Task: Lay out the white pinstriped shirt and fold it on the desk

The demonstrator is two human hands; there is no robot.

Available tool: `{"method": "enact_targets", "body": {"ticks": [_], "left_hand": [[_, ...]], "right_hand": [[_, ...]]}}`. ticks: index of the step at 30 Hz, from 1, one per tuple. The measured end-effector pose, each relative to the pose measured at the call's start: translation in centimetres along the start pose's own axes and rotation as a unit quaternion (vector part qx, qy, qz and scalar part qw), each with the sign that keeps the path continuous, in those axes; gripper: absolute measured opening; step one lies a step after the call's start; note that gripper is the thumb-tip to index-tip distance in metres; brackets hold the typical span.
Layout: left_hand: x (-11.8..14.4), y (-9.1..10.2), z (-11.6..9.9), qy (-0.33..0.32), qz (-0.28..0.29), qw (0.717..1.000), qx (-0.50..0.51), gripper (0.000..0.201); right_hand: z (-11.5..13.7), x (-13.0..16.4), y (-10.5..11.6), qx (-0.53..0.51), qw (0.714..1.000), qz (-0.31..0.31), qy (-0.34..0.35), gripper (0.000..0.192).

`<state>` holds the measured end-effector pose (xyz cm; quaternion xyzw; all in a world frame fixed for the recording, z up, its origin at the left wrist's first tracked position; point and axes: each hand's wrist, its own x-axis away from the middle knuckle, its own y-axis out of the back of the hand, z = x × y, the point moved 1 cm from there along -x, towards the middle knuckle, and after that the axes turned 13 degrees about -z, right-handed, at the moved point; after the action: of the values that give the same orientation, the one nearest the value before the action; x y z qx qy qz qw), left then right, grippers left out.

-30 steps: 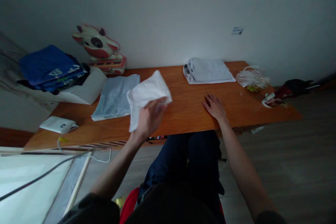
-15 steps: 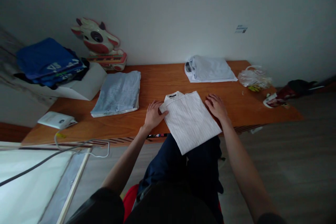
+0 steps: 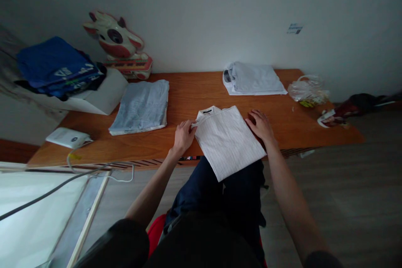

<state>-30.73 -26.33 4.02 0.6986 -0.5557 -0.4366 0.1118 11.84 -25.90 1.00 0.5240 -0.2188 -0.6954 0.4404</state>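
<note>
left hand (image 3: 184, 136) pinching folded shirt (image 3: 228, 142) edge, right hand (image 3: 260, 125) flat — touching it

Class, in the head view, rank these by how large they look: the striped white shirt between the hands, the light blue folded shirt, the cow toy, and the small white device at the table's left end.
1. Striped white shirt, nearest the camera, so unsure against the next.
2. Light blue folded shirt.
3. Cow toy.
4. Small white device.
</note>
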Motion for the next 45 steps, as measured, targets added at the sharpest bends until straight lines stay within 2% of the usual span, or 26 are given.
{"method": "enact_targets", "body": {"ticks": [2, 3, 5, 6, 7, 8, 10, 11, 12, 13, 14, 16, 17, 19, 22, 26, 28, 30, 31, 33, 36, 39, 42, 43, 45], "left_hand": [[-0.3, 0.3, -2.1, 0.003, -0.024, 0.999, 0.037, 0.017], [-0.2, 0.6, -3.7, -0.002, -0.043, 0.997, 0.067, 0.017], [0.9, 1.7, -8.4, -0.04, -0.062, 0.986, 0.151, 0.022], [2.0, 2.5, -11.2, -0.077, -0.046, 0.975, 0.205, 0.025], [3.5, 3.3, -14.1, -0.129, 0.004, 0.956, 0.265, 0.029], [5.1, 4.1, -16.9, -0.188, 0.077, 0.925, 0.322, 0.033], [8.7, 5.4, -21.2, -0.289, 0.223, 0.843, 0.395, 0.045], [10.2, 5.7, -22.4, -0.306, 0.254, 0.82, 0.411, 0.054], [11.5, 5.6, -22.9, -0.294, 0.264, 0.82, 0.414, 0.065], [12.3, 5.3, -22.6, -0.26, 0.249, 0.841, 0.404, 0.069], [12.9, 4.6, -21.8, -0.206, 0.216, 0.877, 0.377, 0.064], [13.4, 2.7, -18.9, -0.09, 0.137, 0.947, 0.277, 0.046], [13.5, 1.8, -17.2, -0.051, 0.111, 0.969, 0.213, 0.042], [13.7, 0.0, -14.4, -0.032, 0.099, 0.989, 0.1, 0.047], [14.4, -1.4, -12.1, -0.073, 0.123, 0.99, 0.015, 0.06], [15.0, -1.8, -11.8, -0.086, 0.118, 0.989, -0.002, 0.064], [14.7, -1.9, -11.9, -0.093, 0.123, 0.988, -0.003, 0.066], [14.2, -2.1, -12.0, -0.11, 0.137, 0.984, -0.002, 0.068], [13.9, -2.3, -12.0, -0.119, 0.142, 0.983, 0.001, 0.068], [13.0, -2.9, -12.1, -0.131, 0.145, 0.981, 0.006, 0.065], [11.6, -4.0, -12.5, -0.143, 0.149, 0.978, 0.007, 0.055], [9.9, -5.2, -12.7, -0.16, 0.166, 0.973, 0.01, 0.053], [8.3, -6.4, -12.4, -0.169, 0.18, 0.969, 0.017, 0.064], [7.8, -6.8, -12.2, -0.172, 0.184, 0.968, 0.019, 0.068], [7.0, -7.4, -11.8, -0.18, 0.193, 0.964, 0.025, 0.07]], "right_hand": [[0.0, -0.1, 0.0, -0.002, 1.0, 0.0, -0.006, 0.06], [0.0, -0.2, 0.0, -0.009, 1.0, 0.0, -0.009, 0.06], [-0.2, -0.3, 0.1, -0.041, 0.999, -0.004, -0.023, 0.061], [-0.4, -0.4, 0.2, -0.065, 0.997, -0.011, -0.039, 0.064], [-0.7, -0.4, 0.3, -0.092, 0.994, -0.017, -0.061, 0.067], [-1.0, -0.4, 0.5, -0.117, 0.989, -0.022, -0.086, 0.071], [-1.6, -0.3, 0.9, -0.159, 0.978, -0.032, -0.134, 0.077], [-1.8, -0.2, 1.1, -0.177, 0.972, -0.035, -0.149, 0.078], [-2.0, -0.1, 1.3, -0.192, 0.968, -0.038, -0.156, 0.078], [-2.1, -0.1, 1.5, -0.206, 0.965, -0.04, -0.156, 0.077], [-2.2, -0.1, 1.6, -0.217, 0.963, -0.041, -0.152, 0.076], [-2.2, -0.2, 1.7, -0.227, 0.964, -0.033, -0.138, 0.073], [-2.0, -0.3, 1.7, -0.226, 0.965, -0.026, -0.128, 0.071], [-1.5, -0.4, 1.6, -0.222, 0.969, -0.013, -0.107, 0.067], [0.2, 0.1, 2.1, -0.235, 0.968, -0.01, -0.088, 0.061], [4.1, 4.2, 5.0, -0.27, 0.956, 0.003, -0.116, 0.054], [6.5, 7.7, 7.3, -0.276, 0.954, 0.059, -0.1, 0.046], [8.8, 11.5, 9.3, -0.258, 0.953, 0.148, -0.05, 0.036], [9.9, 13.3, 10.0, -0.234, 0.955, 0.181, -0.031, 0.04], [11.6, 16.5, 10.7, -0.175, 0.961, 0.212, -0.017, 0.044], [13.1, 19.5, 10.8, -0.116, 0.963, 0.243, -0.02, 0.017], [12.1, 21.0, 12.7, -0.159, 0.939, 0.298, -0.065, 0.017], [7.6, 22.6, 17.0, -0.274, 0.885, 0.328, -0.182, 0.023], [5.6, 23.4, 18.5, -0.304, 0.871, 0.308, -0.232, 0.031], [2.4, 25.0, 21.1, -0.328, 0.861, 0.218, -0.321, 0.045]]}}
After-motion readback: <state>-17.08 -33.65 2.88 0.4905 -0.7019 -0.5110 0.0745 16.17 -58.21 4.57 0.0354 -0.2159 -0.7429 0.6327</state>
